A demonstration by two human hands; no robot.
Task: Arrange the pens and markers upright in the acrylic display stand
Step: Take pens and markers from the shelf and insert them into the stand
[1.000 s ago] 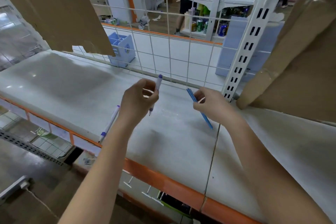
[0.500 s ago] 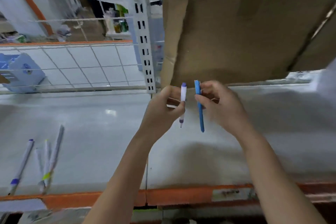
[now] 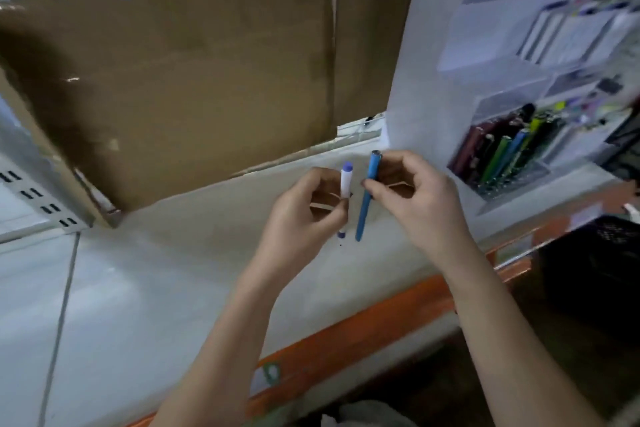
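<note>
Smooth shelf; slim, seemingly plastic pens.

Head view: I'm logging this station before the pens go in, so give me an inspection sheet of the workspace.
Surface: pale shelf board with an orange front edge.
Job's things: white marker with purple cap and blue pen, both held roughly upright above the shelf; acrylic display stand at the right, already holding coloured pens in a lower compartment.
Clutter: black basket at the right, below shelf level.
Grips: left hand pinches the marker; right hand pinches the blue pen.
Cables: nothing seen.
Surroundings: brown cardboard sheets hang behind the shelf; slotted metal upright at the left; upper stand contents blurred.
</note>
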